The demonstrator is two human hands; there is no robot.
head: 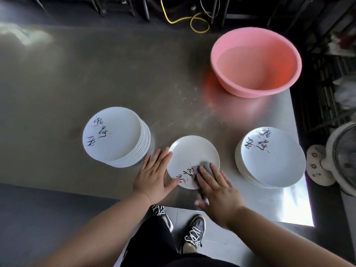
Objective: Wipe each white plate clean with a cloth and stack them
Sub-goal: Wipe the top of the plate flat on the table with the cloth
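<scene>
A single white plate (192, 155) with black brush lettering lies on the steel table (115, 83) near its front edge. My left hand (154, 176) lies flat with straight fingers against the plate's left rim, thumb on the rim. My right hand (215, 185) presses a grey cloth (205, 165) flat onto the plate's near right part, and the cloth shows only past my fingertips. A tall stack of white plates (115, 135) stands to the left. A lower stack of plates (271, 158) stands to the right.
A pink plastic basin (256, 62) holding water sits at the back right of the table. A white floor fan (337, 157) stands just off the table's right edge. A yellow cable (194, 22) lies on the floor behind. My shoes show below the front edge.
</scene>
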